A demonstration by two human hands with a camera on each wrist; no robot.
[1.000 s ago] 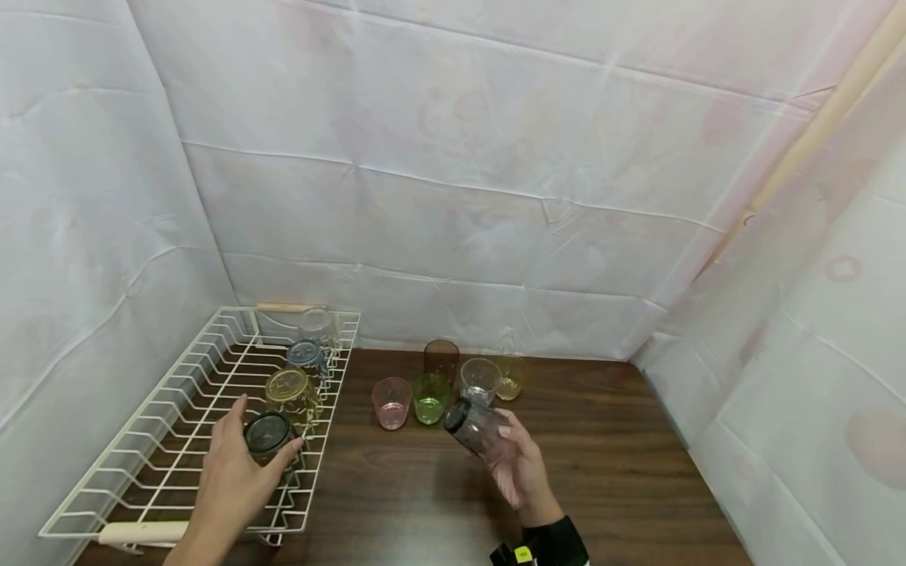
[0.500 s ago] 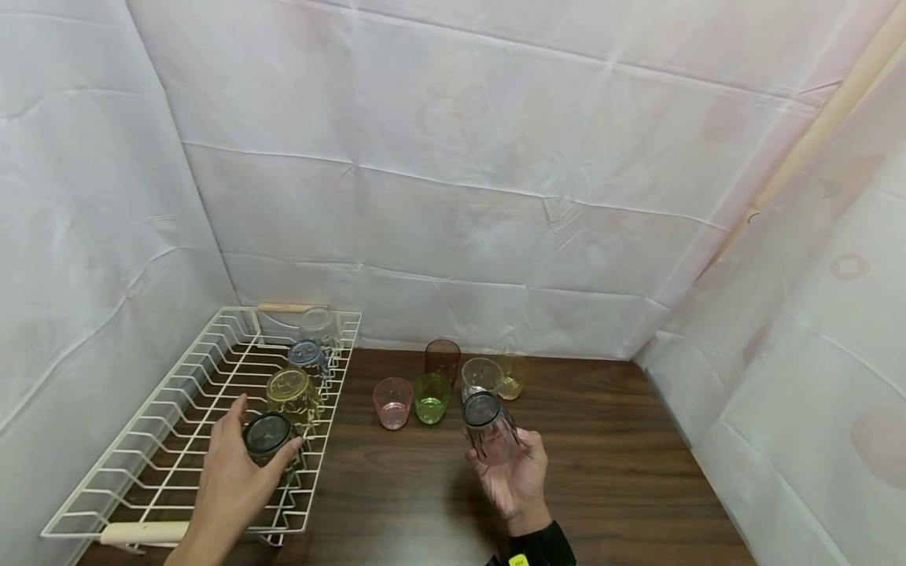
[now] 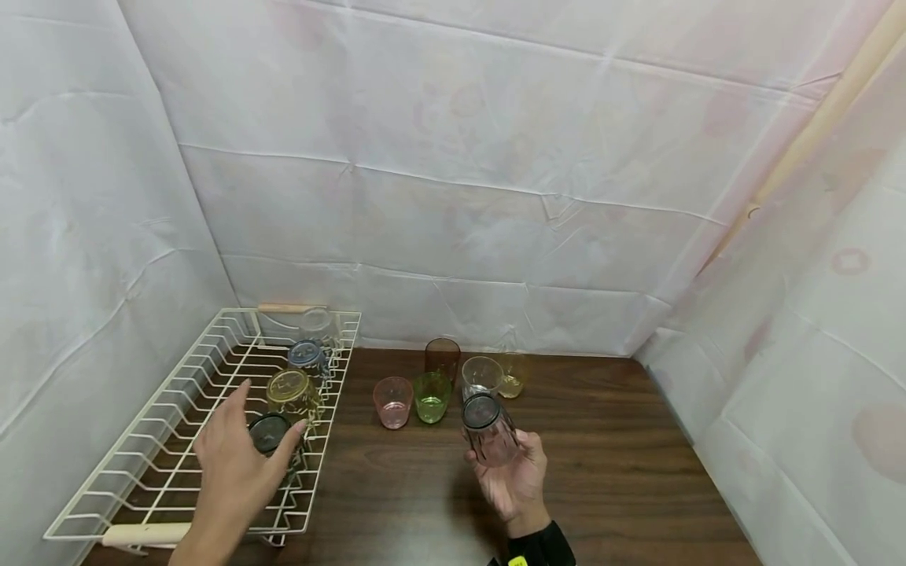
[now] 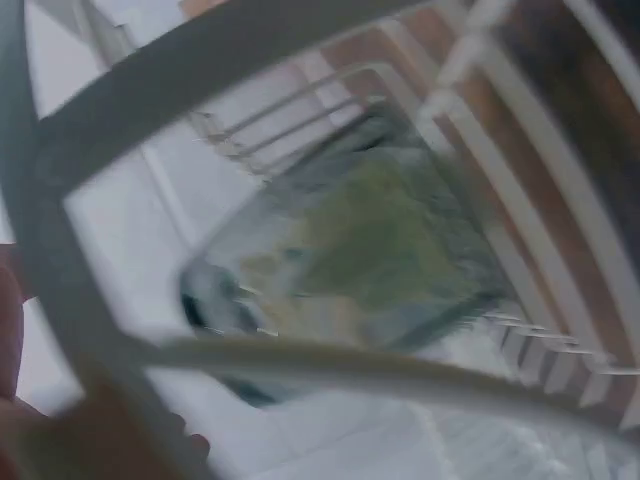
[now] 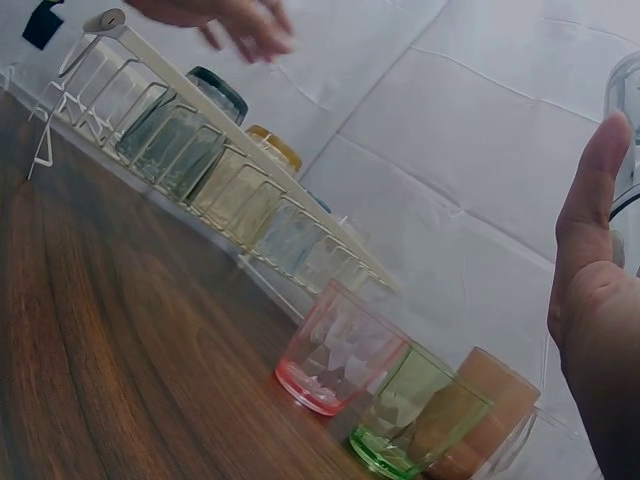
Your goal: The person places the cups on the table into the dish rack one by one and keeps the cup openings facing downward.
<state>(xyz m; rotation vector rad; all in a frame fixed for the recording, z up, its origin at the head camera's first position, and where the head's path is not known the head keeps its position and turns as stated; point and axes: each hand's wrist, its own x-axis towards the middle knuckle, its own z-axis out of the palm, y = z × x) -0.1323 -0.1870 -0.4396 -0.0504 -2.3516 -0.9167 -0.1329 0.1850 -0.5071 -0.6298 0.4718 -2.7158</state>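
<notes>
My left hand point(image 3: 233, 468) hovers over the near part of the wire rack with thumb and fingers spread. Just below it a dark teal glass point(image 3: 269, 432) stands upside down in the rack; in the right wrist view a gap shows between that hand point(image 5: 230, 20) and the glass point(image 5: 175, 140). A blurred look through the wires at the same glass point(image 4: 360, 240) fills the left wrist view. My right hand point(image 3: 520, 487) grips a grey-tinted glass point(image 3: 491, 436) over the table, its base tilted up and away from me.
Behind the teal glass, yellow point(image 3: 290, 389), blue point(image 3: 307, 355) and clear point(image 3: 317, 324) glasses stand inverted in the white rack point(image 3: 152, 393). On the wooden table point(image 3: 396, 503) are pink point(image 3: 392, 402), green point(image 3: 431, 397), brown point(image 3: 442, 359), clear point(image 3: 481, 377) and pale yellow point(image 3: 511, 376) glasses. White sheeting encloses the table.
My left hand has lifted and let go of the teal glass, which stays in the rack. My right hand has turned the grey glass from leaning left to base up.
</notes>
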